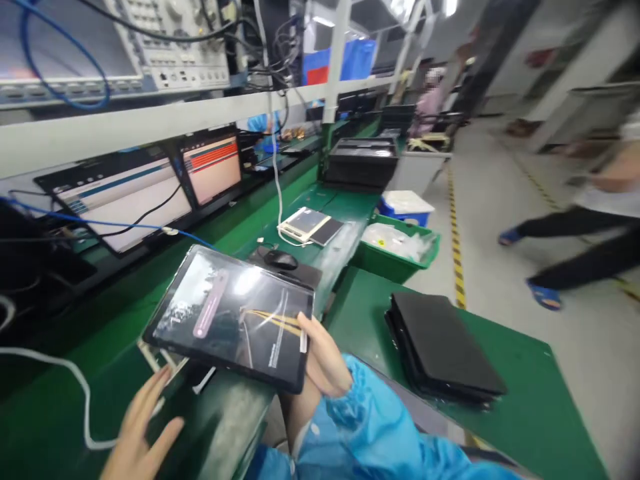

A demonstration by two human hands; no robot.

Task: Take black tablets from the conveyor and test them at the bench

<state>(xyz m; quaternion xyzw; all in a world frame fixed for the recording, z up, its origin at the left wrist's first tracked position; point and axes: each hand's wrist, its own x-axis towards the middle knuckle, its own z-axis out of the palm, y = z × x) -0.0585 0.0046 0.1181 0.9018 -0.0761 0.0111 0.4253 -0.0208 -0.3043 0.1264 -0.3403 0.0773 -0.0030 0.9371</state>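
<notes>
My right hand grips a black tablet by its right edge, thumb on the front and fingers behind. The tablet is tilted above the bench with its screen lit, and clear film seems to cover the glass. Below and left of it, my left hand has its fingers apart and holds nothing. Those fingertips are near a pale frame-like stand partly hidden under the tablet. A white cable runs along the bench to beside my left hand.
Two monitors stand behind the green bench, with a mouse in front. Farther along lies a white device on a cable. To the right are stacked black tablets and a green bin of plastic bags. A person walks in the aisle.
</notes>
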